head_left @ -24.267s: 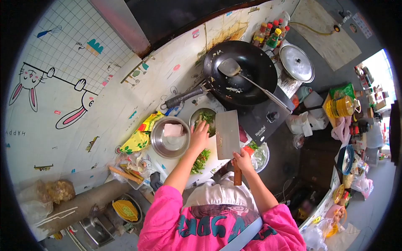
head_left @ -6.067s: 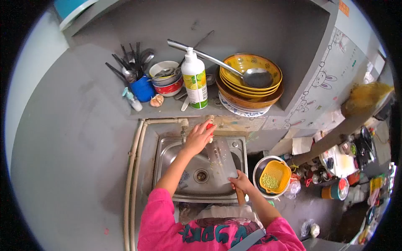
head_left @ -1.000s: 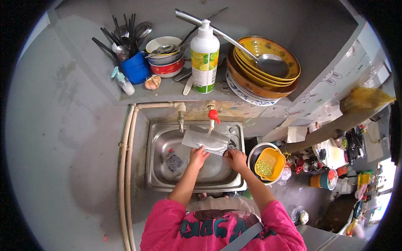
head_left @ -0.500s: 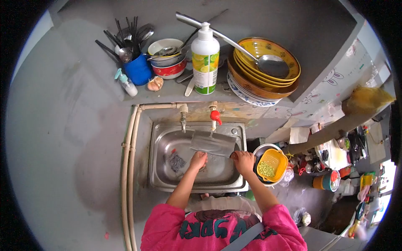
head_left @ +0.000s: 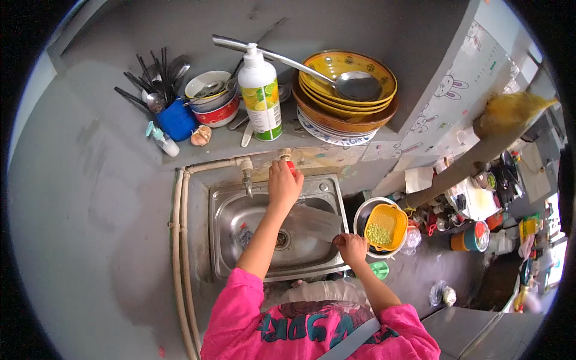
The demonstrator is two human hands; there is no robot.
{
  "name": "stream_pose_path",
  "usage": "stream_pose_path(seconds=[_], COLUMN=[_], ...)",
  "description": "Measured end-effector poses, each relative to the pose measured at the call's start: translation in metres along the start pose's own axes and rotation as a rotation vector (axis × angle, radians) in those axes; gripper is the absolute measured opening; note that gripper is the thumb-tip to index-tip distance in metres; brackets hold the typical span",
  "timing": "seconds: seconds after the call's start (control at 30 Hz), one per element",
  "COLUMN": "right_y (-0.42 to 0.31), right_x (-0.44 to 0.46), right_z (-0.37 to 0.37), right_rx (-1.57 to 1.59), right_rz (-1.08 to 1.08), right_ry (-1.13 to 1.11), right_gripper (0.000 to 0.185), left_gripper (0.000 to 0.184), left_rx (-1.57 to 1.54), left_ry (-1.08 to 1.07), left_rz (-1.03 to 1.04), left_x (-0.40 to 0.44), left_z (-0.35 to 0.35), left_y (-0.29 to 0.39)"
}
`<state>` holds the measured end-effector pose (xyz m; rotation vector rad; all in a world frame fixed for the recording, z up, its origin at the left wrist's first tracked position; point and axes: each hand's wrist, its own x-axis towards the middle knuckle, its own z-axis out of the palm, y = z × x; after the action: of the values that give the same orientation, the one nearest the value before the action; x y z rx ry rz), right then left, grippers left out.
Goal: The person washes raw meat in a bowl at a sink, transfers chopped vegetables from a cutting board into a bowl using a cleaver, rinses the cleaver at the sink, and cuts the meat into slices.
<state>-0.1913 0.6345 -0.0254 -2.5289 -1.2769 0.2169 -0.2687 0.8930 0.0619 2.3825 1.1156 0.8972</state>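
My left hand (head_left: 284,185) reaches up over the sink's back edge, its fingers closed round the red tap handle (head_left: 291,167). Most of that handle is hidden behind the fingers. Low at the sink's right side, my right hand (head_left: 351,246) grips the cleaver by its handle. The cleaver's wide blade (head_left: 315,222) is held over the steel sink (head_left: 240,268), pointing left, partly behind my left forearm. A second, metal tap (head_left: 248,178) stands left of my left hand. Dark scraps (head_left: 243,236) lie in the basin's left part, beside the drain (head_left: 281,240).
On the shelf above stand a soap bottle (head_left: 260,99), stacked yellow bowls (head_left: 384,90), smaller bowls (head_left: 213,111) and a blue utensil cup (head_left: 176,122). Right of the sink, a yellow basket (head_left: 393,218) rests in a basin. A thick pipe (head_left: 447,175) slants across the right.
My left hand has left the blade and moved up onto the red tap handle. The cleaver stays in my right hand, its blade now tilted differently. The view has shifted a little.
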Motion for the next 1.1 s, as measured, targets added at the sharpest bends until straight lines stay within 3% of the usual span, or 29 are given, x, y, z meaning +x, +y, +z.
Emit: stream_pose_path(seconds=[0.3, 0.37, 0.47, 0.57, 0.6, 0.7, 0.77, 0.83, 0.87, 0.9, 0.97, 1.1], right_y=[-0.003, 0.01, -0.008, -0.002, 0.002, 0.004, 0.009, -0.006, -0.014, -0.003, 0.003, 0.01], right_x=[-0.026, -0.033, -0.036, -0.042, -0.046, -0.059, -0.068, -0.078, -0.084, -0.089, -0.095, -0.125], right_z=[0.019, 0.054, 0.028, 0.021, 0.027, 0.054, 0.061, 0.036, 0.018, 0.034, 0.028, 0.019], right_rx=[0.415, 0.876, 1.55, 1.887, 1.789, 0.36, 0.87, 1.017, 0.963, 0.626, 0.599, 0.72], right_rz=[0.406, 0.466, 0.702, 0.742, 0.727, 0.262, 0.614, 0.699, 0.616, 0.479, 0.482, 0.395], right_ry=[-0.423, -0.448, -0.579, -0.698, -0.637, -0.071, -0.324, -0.312, -0.249, -0.21, -0.278, -0.129], right_gripper=[0.049, 0.047, 0.039, 0.038, 0.042, 0.047, 0.048, 0.042, 0.045, 0.05, 0.051, 0.041], left_gripper=[0.046, 0.045, 0.049, 0.055, 0.057, 0.06, 0.062, 0.061, 0.059, 0.058, 0.055, 0.054], left_rx=[-0.017, -0.044, -0.141, -0.356, -0.438, -0.254, -0.222, -0.15, -0.056, 0.042, 0.122, 0.154], left_ry=[-0.036, -0.022, -0.017, -0.043, -0.063, -0.085, -0.19, -0.297, -0.392, -0.48, -0.677, -0.777], left_rz=[0.108, 0.097, 0.078, 0.027, -0.003, 0.046, 0.048, 0.056, -0.014, -0.081, -0.169, -0.27], left_x=[-0.008, -0.01, -0.016, -0.038, -0.053, -0.098, -0.128, -0.153, -0.166, -0.174, -0.186, -0.2], left_z=[0.003, 0.003, 0.0, 0.012, 0.019, 0.033, 0.044, 0.047, 0.044, 0.043, 0.042, 0.04], left_y=[-0.006, -0.004, -0.002, -0.018, -0.028, -0.043, -0.06, -0.073, -0.074, -0.073, -0.078, -0.058])
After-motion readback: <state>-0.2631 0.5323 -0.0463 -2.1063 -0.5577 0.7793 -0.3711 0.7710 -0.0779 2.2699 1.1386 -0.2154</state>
